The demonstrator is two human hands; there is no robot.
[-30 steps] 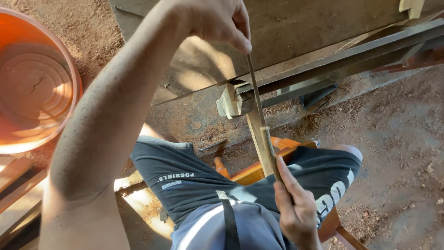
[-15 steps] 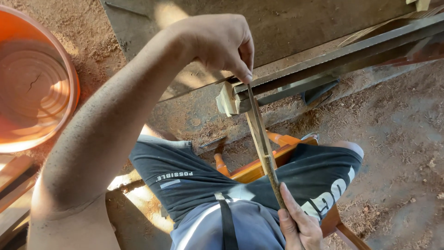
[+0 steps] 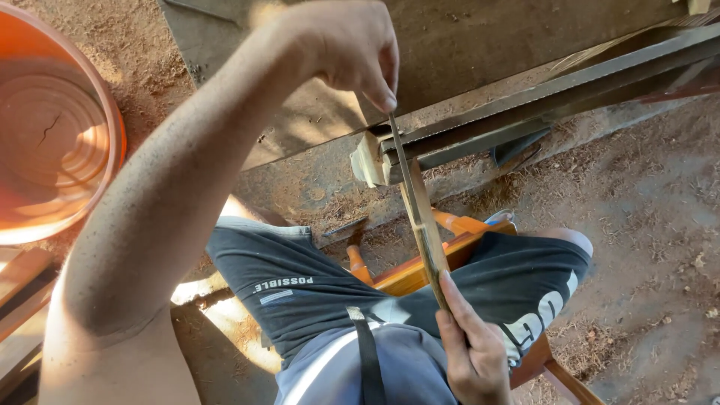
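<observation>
File point(image 3: 417, 217) lengthwise between hands, tip toward saw blade point(image 3: 555, 90)

Sawdust-floored sawmill workshop, saw blade point(image 3: 570, 82)

Reddish dirt ground point(image 3: 645, 225), strewn with sawdust and wood chips, fills the right and upper left of the frame. 1 orange bucket point(image 3: 52, 142) stands on it at left; wooden planks point(image 3: 19, 300) lie at lower left.

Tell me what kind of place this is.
Probably an outdoor, dirt-floored woodworking or sawmill yard: sawdust-strewn ground, a long toothed saw blade being filed, an orange bucket and a wooden stool.
</observation>
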